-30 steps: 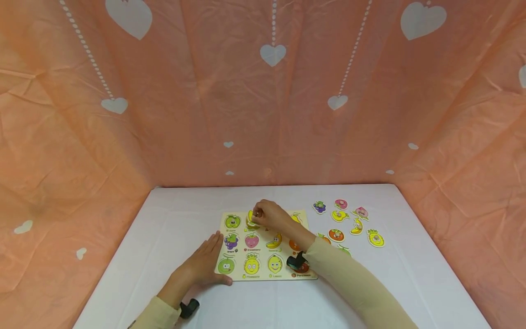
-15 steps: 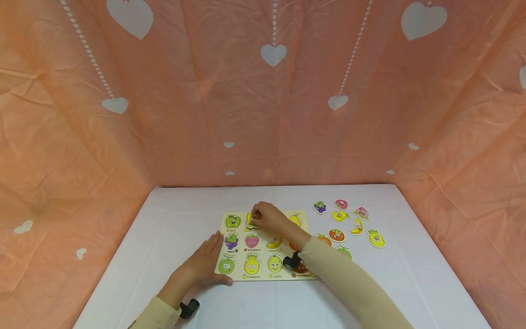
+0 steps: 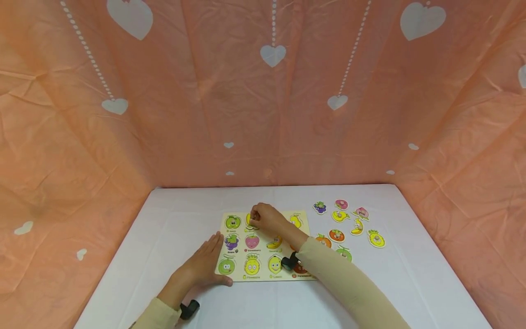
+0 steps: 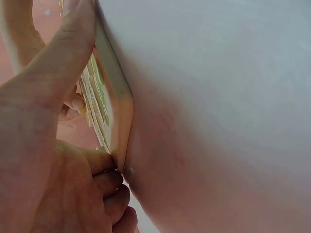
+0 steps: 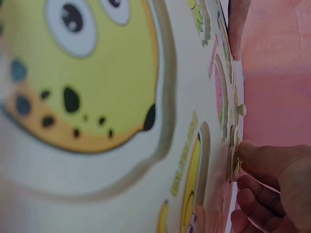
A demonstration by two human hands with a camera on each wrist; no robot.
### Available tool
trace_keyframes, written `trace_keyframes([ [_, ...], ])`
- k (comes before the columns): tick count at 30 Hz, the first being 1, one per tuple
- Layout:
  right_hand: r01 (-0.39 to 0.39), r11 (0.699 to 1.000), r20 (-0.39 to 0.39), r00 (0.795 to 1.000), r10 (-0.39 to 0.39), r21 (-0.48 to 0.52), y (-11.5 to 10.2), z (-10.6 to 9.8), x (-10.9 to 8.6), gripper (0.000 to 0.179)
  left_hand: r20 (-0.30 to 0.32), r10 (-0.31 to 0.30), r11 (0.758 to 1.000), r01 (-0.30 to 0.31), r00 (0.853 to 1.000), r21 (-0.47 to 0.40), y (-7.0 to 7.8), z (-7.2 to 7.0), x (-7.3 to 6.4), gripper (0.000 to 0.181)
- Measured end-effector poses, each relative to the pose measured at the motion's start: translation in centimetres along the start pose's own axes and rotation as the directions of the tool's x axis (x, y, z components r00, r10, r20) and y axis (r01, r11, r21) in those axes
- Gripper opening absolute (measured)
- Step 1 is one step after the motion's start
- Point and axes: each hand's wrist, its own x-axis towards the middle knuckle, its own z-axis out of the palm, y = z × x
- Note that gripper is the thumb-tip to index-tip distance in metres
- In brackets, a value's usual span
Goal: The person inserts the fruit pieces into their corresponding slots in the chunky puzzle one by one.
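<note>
In the head view, a wooden fruit puzzle board (image 3: pixel 263 257) lies on the table. My right hand (image 3: pixel 269 220) is over its back row, thumb and fingers pinching a yellow fruit puzzle piece (image 3: pixel 248 220) at the second spot from the left. The right wrist view has this hand's fingertips right at the board surface; the hand covers much of the piece. Beside it, a knobbed green apple piece (image 3: pixel 233 222) sits in the back left spot. My left hand (image 3: pixel 200 261) lies along the board's left edge, fingers extended and thumb by the near left corner.
Several loose knobbed pieces lie right of the board, among them grapes (image 3: pixel 319 208), a pear (image 3: pixel 339 216), a banana (image 3: pixel 357 226), a pineapple (image 3: pixel 376 238) and a green melon (image 3: pixel 344 253). The white table (image 3: pixel 185 205) meets a peach-coloured curtain (image 3: pixel 246 114) with hearts behind.
My right hand has shifted slightly left and lower over the back row, and the yellow piece with it now overlaps its spot. My left hand has stayed still.
</note>
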Motion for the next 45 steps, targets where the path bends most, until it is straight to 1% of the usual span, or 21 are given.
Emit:
trace_keyframes([
  [12,-0.03,0.999,0.001,1.0,0.03,0.017,-0.14,0.12,-0.24,0.015,0.008,-0.016,1.0,0.016,1.0,0.005,0.01,0.05,0.09,0.138],
  [17,-0.026,1.0,-0.002,1.0,0.026,0.01,-0.05,0.11,-0.35,0.015,0.009,-0.027,1.0,0.027,1.0,0.002,0.11,-0.04,0.09,0.137],
  [25,-0.003,1.0,-0.009,1.0,0.003,0.013,0.12,0.08,-0.44,0.014,0.01,-0.023,1.0,0.023,1.0,-0.003,0.17,-0.14,0.06,0.137],
  [34,-0.025,1.0,0.006,1.0,0.025,0.015,0.12,0.1,-0.59,0.015,0.014,-0.019,1.0,0.019,1.0,0.001,0.25,-0.17,0.02,0.137],
  [45,-0.021,1.0,-0.001,1.0,0.021,0.012,0.16,0.22,-0.56,0.015,0.011,-0.009,1.0,0.009,1.0,0.007,0.31,-0.31,-0.05,0.136],
])
